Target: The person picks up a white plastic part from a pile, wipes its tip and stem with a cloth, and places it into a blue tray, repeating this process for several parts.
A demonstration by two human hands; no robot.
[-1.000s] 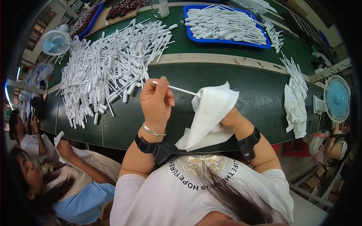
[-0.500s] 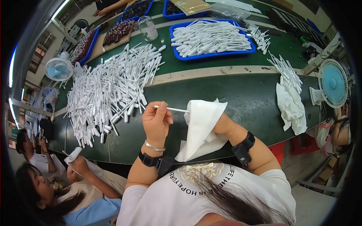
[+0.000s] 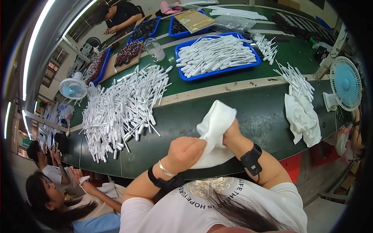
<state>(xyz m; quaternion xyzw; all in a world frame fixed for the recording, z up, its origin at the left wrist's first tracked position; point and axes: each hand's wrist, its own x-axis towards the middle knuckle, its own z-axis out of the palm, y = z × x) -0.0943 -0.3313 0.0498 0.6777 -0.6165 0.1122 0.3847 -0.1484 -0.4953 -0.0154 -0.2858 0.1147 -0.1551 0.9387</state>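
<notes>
A white cloth [image 3: 217,118] is bunched up between my hands in front of my chest. My left hand [image 3: 185,154] is closed in a fist against the cloth's left side, gripping a fold of it. From the other side my right hand [image 3: 232,134] holds the cloth, its fingers mostly covered by the fabric. No stick shows between the hands; whether one is inside the cloth is hidden. To the left of my hands lies a big loose heap of thin white sticks [image 3: 120,110], each with one thicker end.
Beyond the pale strip stands a blue tray [image 3: 221,73] piled with similar sticks. At right lie a bundle of sticks [image 3: 296,81], another white cloth [image 3: 301,118] and a fan [image 3: 345,83]. A glass jar [image 3: 156,52] stands behind the heap. A co-worker [image 3: 58,202] sits at left holding a cloth.
My left hand has moved right and down from holding a thin white stick at the cloth to gripping the cloth itself. The stick has gone out of sight, and the view has shifted slightly.
</notes>
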